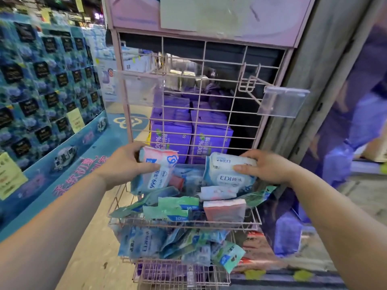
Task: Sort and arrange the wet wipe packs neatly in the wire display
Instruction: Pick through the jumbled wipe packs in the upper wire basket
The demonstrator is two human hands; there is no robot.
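Note:
A pink wire display [247, 222] stands in front of me with baskets of jumbled wet wipe packs. My left hand [123, 164] grips a pink and white pack marked 999 [159, 170] at the upper basket's back left. My right hand [268, 167] holds a pale blue pack marked EDI [226, 172] at the back right. Below them lie green packs [173, 208] and a pink pack [225, 210] at the basket's front. The lower basket [178, 266] holds several blue and green packs [146, 241] in a loose heap.
Purple boxes [188, 139] are stacked behind the wire back panel. Clear plastic tag holders [282, 103] stick out from hooks at the right and left. A blue product stand [41, 97] fills the left side. A grey pillar [314, 101] rises at the right.

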